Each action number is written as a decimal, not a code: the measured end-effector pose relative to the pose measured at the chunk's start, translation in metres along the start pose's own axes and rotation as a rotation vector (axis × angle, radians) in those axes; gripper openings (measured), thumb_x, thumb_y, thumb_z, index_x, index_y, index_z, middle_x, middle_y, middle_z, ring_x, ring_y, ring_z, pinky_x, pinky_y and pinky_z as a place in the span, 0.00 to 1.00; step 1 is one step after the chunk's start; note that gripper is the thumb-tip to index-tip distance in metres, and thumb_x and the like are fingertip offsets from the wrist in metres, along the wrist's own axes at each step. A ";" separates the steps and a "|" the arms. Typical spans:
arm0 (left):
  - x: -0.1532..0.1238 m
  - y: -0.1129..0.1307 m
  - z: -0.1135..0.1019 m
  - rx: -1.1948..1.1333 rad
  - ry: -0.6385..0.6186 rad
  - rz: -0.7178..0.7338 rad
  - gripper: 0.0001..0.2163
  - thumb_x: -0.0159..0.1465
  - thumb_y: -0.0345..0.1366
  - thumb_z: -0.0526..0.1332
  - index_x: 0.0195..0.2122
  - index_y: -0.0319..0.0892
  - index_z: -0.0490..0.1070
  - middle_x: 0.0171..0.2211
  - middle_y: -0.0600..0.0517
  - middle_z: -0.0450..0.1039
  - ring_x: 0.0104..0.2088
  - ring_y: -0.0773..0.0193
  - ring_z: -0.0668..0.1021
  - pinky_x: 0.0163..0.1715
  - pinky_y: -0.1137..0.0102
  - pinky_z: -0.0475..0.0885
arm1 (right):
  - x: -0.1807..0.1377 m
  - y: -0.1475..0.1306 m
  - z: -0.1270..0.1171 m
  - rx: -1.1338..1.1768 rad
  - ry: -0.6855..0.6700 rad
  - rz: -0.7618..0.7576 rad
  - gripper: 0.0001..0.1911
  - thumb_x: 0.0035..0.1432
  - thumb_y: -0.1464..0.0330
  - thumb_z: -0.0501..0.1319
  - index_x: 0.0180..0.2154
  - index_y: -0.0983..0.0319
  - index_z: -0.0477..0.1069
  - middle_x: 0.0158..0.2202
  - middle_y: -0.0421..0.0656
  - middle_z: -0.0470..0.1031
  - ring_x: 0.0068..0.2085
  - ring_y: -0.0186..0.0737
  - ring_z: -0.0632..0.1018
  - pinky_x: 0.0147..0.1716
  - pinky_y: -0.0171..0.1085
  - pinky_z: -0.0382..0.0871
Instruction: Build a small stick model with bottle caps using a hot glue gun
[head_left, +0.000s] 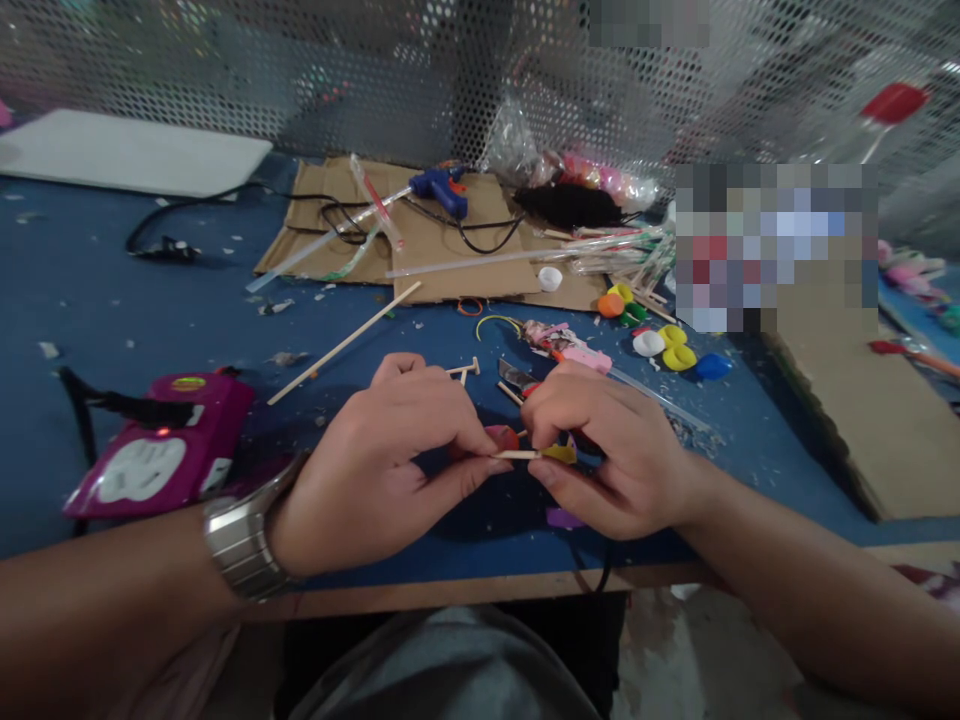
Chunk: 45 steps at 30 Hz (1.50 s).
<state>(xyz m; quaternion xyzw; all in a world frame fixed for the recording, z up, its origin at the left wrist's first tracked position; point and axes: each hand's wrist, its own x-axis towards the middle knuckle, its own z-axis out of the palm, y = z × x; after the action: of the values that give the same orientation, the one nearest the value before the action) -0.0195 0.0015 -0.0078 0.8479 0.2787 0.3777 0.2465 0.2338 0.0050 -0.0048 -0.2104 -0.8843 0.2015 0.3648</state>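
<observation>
I see the left hand (397,460) and right hand (607,450) pinching a short wooden stick (518,455) between them, near centre over the worktop (187,330) | risk, I judge: uneven finger pressure could snap it; a forward slip could meet the blade (516,375) just beyond.

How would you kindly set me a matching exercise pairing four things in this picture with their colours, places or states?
1. Glue gun
2. Extension socket
3. Wristband
4. Short pale stick

A. Purple, with a red light on
B. Held by the left hand and right hand
C. Blue, lying on cardboard
D. Silver-coloured metal

Pairs: 1-C, 2-A, 3-D, 4-B.
</observation>
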 end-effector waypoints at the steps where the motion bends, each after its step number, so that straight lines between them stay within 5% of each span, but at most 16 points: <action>1: 0.000 0.000 0.000 -0.002 -0.002 -0.001 0.09 0.72 0.32 0.71 0.34 0.46 0.75 0.30 0.58 0.80 0.33 0.63 0.80 0.48 0.58 0.69 | 0.000 0.000 0.000 -0.002 -0.002 -0.001 0.06 0.69 0.71 0.64 0.44 0.57 0.68 0.35 0.41 0.80 0.36 0.40 0.79 0.39 0.43 0.70; 45: 0.001 0.001 -0.002 0.010 0.032 -0.003 0.09 0.72 0.30 0.71 0.36 0.46 0.74 0.31 0.59 0.81 0.33 0.63 0.80 0.49 0.57 0.70 | -0.001 0.000 -0.001 0.002 0.053 0.027 0.07 0.68 0.71 0.63 0.40 0.56 0.65 0.32 0.39 0.76 0.32 0.39 0.77 0.36 0.42 0.70</action>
<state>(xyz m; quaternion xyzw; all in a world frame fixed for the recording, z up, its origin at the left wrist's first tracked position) -0.0199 0.0013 -0.0056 0.8426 0.2857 0.3894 0.2382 0.2351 0.0043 -0.0052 -0.2274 -0.8712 0.2019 0.3854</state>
